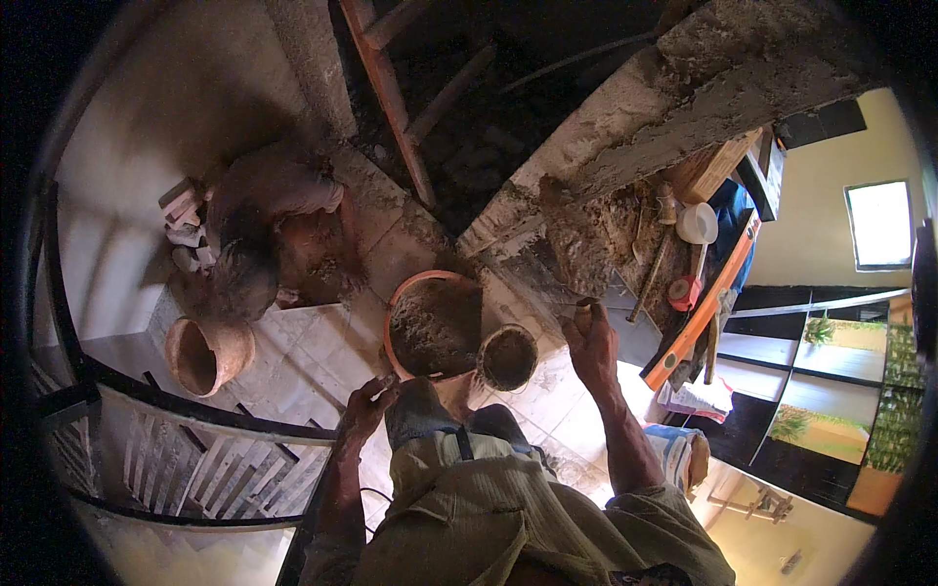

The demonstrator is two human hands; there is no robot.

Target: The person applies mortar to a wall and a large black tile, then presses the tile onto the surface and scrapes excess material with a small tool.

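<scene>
My right hand [593, 347] is closed, seemingly around the handle of a trowel, most of which is lost against a heap of wet mortar [576, 239] on the ledge just beyond. Lower and to the left, my left hand [365, 408] hangs with curled fingers beside my knee, close to the rim of an orange tub [388, 332]. Whatever it may hold is hidden. Grey mortar [437, 317] lies in that tub. Touching the tub on its right is a smaller round bucket [508, 357], dark inside.
A rough mortared wall [625, 127] slants up to the right. On its ledge lie a hammer [652, 278], a white dipper [697, 224], a red tape measure [682, 293] and an orange level [699, 317]. At left, a person [278, 186] bends near a tipped bucket [210, 356] and a black railing [195, 396].
</scene>
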